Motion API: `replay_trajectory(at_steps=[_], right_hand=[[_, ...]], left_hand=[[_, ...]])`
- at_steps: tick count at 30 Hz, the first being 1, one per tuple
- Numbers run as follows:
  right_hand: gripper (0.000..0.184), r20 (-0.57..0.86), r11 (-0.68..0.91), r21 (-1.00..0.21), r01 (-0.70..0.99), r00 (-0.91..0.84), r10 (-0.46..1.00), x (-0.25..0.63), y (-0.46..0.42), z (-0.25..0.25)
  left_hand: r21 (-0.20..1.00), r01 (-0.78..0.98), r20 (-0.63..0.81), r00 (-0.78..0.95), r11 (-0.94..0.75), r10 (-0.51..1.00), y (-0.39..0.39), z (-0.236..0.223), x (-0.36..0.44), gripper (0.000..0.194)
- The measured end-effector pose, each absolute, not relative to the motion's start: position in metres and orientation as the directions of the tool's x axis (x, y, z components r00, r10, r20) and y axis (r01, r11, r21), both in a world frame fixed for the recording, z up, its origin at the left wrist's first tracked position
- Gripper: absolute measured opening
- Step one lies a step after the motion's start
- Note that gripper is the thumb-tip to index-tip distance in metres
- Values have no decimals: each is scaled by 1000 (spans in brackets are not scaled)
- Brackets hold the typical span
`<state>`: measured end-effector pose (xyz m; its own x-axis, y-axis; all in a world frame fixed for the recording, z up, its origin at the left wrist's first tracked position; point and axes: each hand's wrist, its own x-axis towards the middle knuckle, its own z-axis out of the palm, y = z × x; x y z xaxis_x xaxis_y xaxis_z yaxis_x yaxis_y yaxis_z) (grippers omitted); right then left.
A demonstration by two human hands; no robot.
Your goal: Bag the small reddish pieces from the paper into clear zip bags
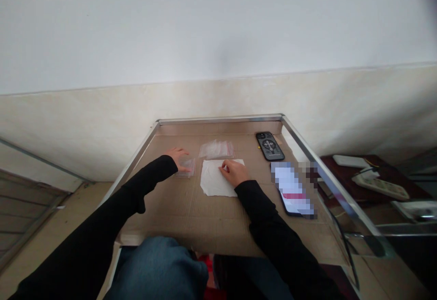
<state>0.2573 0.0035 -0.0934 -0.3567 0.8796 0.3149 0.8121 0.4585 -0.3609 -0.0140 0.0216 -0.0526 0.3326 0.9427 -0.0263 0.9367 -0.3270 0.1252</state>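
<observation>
My left hand (pixel 178 158) rests at a small pile of clear plastic bags (pixel 190 168) on the left part of the cardboard-covered table. Its fingers and thumb are spread apart around the pile, and I see nothing gripped in them. Over a white paper sheet (pixel 213 184) in the middle, my right hand (pixel 235 172) has its thumb and fingertips pinched together. Whatever may be between those fingertips is too small to make out. Just beyond the sheet lies a larger stack of clear plastic bags (pixel 216 149) with reddish edges.
A metal rail (pixel 221 119) frames the tabletop (pixel 191 222). To the right lie a dark phone (pixel 270 146) with a cross design and a second phone (pixel 292 190), its lit screen blurred. A power strip (pixel 382 186) sits on a side table beyond the rail. The wall stands behind.
</observation>
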Motion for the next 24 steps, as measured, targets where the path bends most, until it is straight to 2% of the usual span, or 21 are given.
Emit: replay_trajectory(at_steps=[6, 14, 20, 24], right_hand=[[15, 362, 498, -397, 771, -367, 857, 258, 3, -93], [17, 377, 479, -570, 667, -306, 874, 259, 5, -91], [24, 296, 354, -767, 535, -195, 935, 260, 8, -91], [28, 179, 229, -930, 288, -190, 965, 258, 10, -90]], left_hand=[[129, 914, -68, 395, -384, 916, 8, -63, 0, 84], [38, 916, -96, 401, -399, 911, 3, -52, 13, 80], [14, 895, 77, 444, -446, 893, -2, -42, 18, 75], [24, 875, 207, 469, -483, 859, -8, -24, 38, 69]])
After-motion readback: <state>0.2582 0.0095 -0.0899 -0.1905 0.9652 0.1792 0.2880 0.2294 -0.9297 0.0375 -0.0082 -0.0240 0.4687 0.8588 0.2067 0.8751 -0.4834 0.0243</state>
